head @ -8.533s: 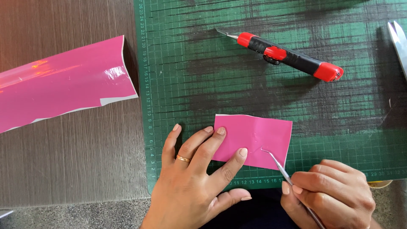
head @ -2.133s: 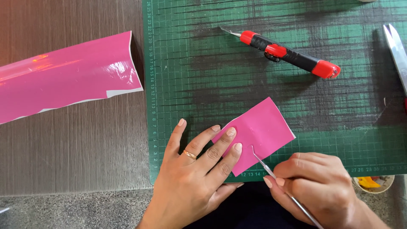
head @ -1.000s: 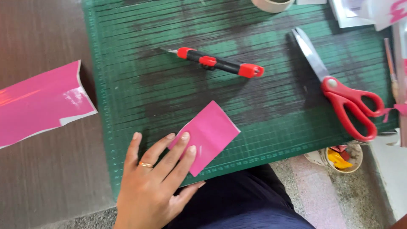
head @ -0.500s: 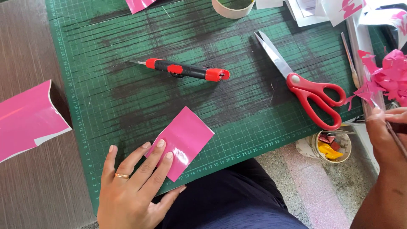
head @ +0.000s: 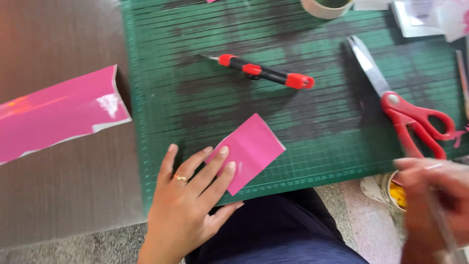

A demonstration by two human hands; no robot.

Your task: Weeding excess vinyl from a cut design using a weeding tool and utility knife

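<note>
Back near the mat edge, blurred right hand (head: 432, 195) grips a thin tool — left hand (head: 188, 203) flat on pink piece (head: 249, 149).

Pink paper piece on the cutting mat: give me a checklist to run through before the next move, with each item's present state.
1. Pink paper piece lies flat on the green cutting mat: ok.
2. Left hand pins the piece, fingertips on its near-left edge: ok.
3. Right hand is steady and on the piece: not ok; it is blurred and off to the right, past the mat's near edge.
4. Thin tool in the right hand is gripped: cannot tell, too blurred.
5. Utility knife lies apart from both hands: ok.
6. Red scissors lie clear of the piece: ok.
</note>
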